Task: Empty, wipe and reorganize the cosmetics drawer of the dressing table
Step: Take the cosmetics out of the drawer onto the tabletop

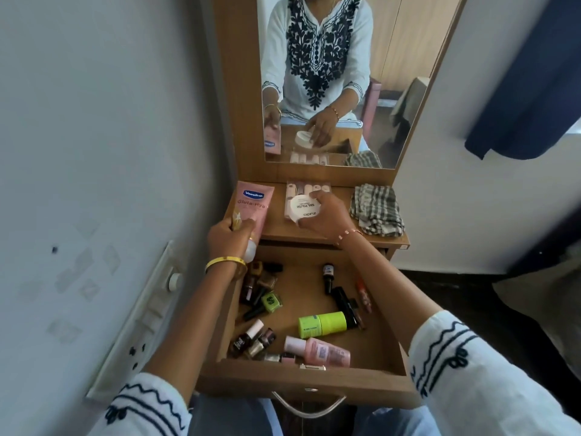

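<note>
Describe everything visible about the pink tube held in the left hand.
The pink tube is a soft, plastic-looking squeeze tube with a blue oval Vaseline logo near its flat crimped end and "Gluta-Hya" printed below. It stands almost upright, leaning slightly, crimped end up, with its white cap at the bottom partly hidden by the fingers. The left hand grips its lower part, together with a small yellowish item. It is held at the left edge of the tabletop, above the open drawer. Its reflection shows in the mirror.

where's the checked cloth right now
In the head view the checked cloth lies folded at the right end of the dressing table top, below the mirror, just right of the right hand.
</note>
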`<action>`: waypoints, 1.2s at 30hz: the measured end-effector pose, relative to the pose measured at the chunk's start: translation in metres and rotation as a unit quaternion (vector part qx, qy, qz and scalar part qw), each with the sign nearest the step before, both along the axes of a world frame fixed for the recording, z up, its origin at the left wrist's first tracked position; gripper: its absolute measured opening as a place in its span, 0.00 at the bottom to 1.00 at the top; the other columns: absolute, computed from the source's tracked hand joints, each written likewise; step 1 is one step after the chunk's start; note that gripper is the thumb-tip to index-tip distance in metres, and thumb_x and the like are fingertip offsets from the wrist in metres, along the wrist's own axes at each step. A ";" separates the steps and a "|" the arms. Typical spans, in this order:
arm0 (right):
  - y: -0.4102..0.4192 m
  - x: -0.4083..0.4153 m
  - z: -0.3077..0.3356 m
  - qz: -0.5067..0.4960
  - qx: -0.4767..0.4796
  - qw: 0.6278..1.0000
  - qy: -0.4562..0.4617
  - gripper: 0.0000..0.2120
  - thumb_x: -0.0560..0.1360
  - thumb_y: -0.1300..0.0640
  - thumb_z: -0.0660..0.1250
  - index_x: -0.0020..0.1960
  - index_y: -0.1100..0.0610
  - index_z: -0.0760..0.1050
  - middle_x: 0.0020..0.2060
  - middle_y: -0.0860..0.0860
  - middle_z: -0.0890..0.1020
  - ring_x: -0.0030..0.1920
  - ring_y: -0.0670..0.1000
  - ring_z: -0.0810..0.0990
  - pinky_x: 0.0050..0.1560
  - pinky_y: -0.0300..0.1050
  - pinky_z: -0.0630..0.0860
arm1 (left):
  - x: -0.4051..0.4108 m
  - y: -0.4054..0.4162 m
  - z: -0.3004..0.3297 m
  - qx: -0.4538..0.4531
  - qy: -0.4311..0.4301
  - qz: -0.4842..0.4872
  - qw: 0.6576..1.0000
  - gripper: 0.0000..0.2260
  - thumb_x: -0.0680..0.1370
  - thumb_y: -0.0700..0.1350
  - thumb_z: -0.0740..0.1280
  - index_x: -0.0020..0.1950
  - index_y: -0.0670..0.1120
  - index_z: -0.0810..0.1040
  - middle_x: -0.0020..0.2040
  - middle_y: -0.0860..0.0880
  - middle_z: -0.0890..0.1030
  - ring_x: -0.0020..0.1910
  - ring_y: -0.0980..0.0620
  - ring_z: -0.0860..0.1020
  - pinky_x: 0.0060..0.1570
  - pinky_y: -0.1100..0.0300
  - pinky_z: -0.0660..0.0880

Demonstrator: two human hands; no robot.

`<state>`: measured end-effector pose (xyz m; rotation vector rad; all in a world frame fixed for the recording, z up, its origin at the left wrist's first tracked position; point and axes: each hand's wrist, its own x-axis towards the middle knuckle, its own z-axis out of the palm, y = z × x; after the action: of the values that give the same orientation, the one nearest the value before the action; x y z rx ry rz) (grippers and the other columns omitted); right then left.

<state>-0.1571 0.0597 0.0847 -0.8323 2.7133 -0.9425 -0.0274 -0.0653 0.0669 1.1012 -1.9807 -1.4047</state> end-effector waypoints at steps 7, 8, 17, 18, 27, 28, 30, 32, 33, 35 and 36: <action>-0.018 -0.029 -0.011 -0.001 0.076 0.995 0.065 0.31 0.69 0.50 0.72 0.66 0.62 0.68 0.64 0.58 0.73 0.65 0.56 0.71 0.64 0.45 0.67 | -0.029 -0.009 -0.004 -0.055 -0.077 -0.010 0.996 0.16 0.75 0.46 0.64 0.59 0.40 0.76 0.56 0.38 0.79 0.55 0.38 0.76 0.50 0.55 0.71; -0.022 -0.034 -0.013 -0.006 0.074 0.995 0.070 0.30 0.68 0.50 0.72 0.66 0.61 0.68 0.63 0.58 0.74 0.64 0.57 0.72 0.63 0.46 0.67 | -0.034 -0.012 -0.004 -0.064 -0.083 -0.010 0.994 0.17 0.75 0.47 0.64 0.61 0.41 0.75 0.59 0.39 0.78 0.57 0.38 0.75 0.53 0.54 0.71; -0.033 -0.047 -0.020 -0.039 0.016 0.996 0.078 0.20 0.72 0.58 0.70 0.61 0.62 0.68 0.60 0.60 0.73 0.61 0.59 0.70 0.59 0.48 0.67 | -0.066 -0.028 -0.007 -0.112 -0.131 0.023 0.985 0.20 0.76 0.51 0.64 0.65 0.44 0.72 0.64 0.41 0.75 0.62 0.39 0.73 0.59 0.49 0.71; -0.033 -0.048 -0.020 -0.041 0.013 0.996 0.082 0.20 0.73 0.59 0.69 0.61 0.62 0.68 0.60 0.60 0.72 0.61 0.59 0.70 0.60 0.48 0.67 | -0.068 -0.028 -0.009 -0.117 -0.129 0.026 0.984 0.20 0.75 0.51 0.64 0.65 0.44 0.72 0.63 0.41 0.75 0.62 0.39 0.73 0.58 0.49 0.72; -0.031 -0.049 -0.024 -0.035 -0.005 0.996 0.076 0.22 0.73 0.59 0.69 0.64 0.61 0.69 0.62 0.59 0.69 0.62 0.58 0.70 0.61 0.46 0.67 | -0.065 -0.033 -0.013 -0.151 -0.143 0.014 0.978 0.22 0.77 0.56 0.60 0.65 0.45 0.72 0.63 0.40 0.76 0.61 0.38 0.74 0.59 0.46 0.72; -0.029 -0.046 -0.023 -0.036 -0.014 0.996 0.082 0.22 0.73 0.59 0.69 0.64 0.61 0.69 0.62 0.58 0.70 0.61 0.58 0.71 0.61 0.46 0.68 | -0.064 -0.033 -0.012 -0.153 -0.133 0.018 0.979 0.22 0.77 0.56 0.60 0.65 0.44 0.72 0.63 0.40 0.76 0.61 0.38 0.73 0.60 0.45 0.72; -0.021 -0.036 -0.021 -0.044 -0.045 0.992 0.107 0.19 0.73 0.59 0.68 0.63 0.60 0.71 0.61 0.58 0.71 0.60 0.58 0.73 0.59 0.46 0.69 | -0.057 -0.029 -0.009 -0.172 -0.107 0.026 0.979 0.20 0.77 0.52 0.61 0.65 0.44 0.72 0.62 0.39 0.76 0.62 0.38 0.72 0.62 0.46 0.71; -0.011 -0.020 -0.020 -0.050 -0.085 0.989 0.109 0.15 0.74 0.60 0.67 0.60 0.60 0.73 0.59 0.57 0.74 0.57 0.57 0.75 0.57 0.46 0.71 | -0.043 -0.017 -0.008 -0.209 -0.054 0.029 0.976 0.16 0.76 0.47 0.62 0.63 0.43 0.74 0.59 0.39 0.76 0.60 0.39 0.72 0.59 0.50 0.70; -0.005 -0.010 -0.021 -0.049 -0.102 0.988 0.104 0.13 0.74 0.60 0.66 0.58 0.60 0.75 0.57 0.57 0.76 0.55 0.56 0.77 0.55 0.46 0.73 | -0.033 -0.011 -0.009 -0.237 -0.020 0.025 0.971 0.15 0.75 0.44 0.62 0.61 0.43 0.75 0.58 0.39 0.76 0.59 0.40 0.73 0.57 0.51 0.71; 0.009 0.011 -0.024 -0.044 -0.113 0.988 0.092 0.09 0.74 0.60 0.66 0.54 0.59 0.77 0.53 0.55 0.79 0.48 0.52 0.78 0.48 0.43 0.75 | -0.012 0.006 -0.015 -0.301 0.029 -0.002 0.953 0.15 0.74 0.42 0.62 0.59 0.41 0.76 0.55 0.38 0.77 0.55 0.41 0.74 0.53 0.52 0.72; 0.016 0.022 -0.026 -0.035 -0.111 0.990 0.080 0.08 0.75 0.59 0.66 0.53 0.58 0.78 0.50 0.54 0.80 0.45 0.49 0.78 0.45 0.40 0.74 | -0.002 0.013 -0.020 -0.323 0.041 -0.016 0.945 0.14 0.74 0.42 0.62 0.58 0.40 0.77 0.54 0.38 0.77 0.54 0.40 0.74 0.52 0.54 0.72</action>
<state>-0.1352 0.0758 0.0588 -0.8924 2.8239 -1.2644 -0.0298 -0.0525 0.0474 0.6926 -2.1638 -0.6948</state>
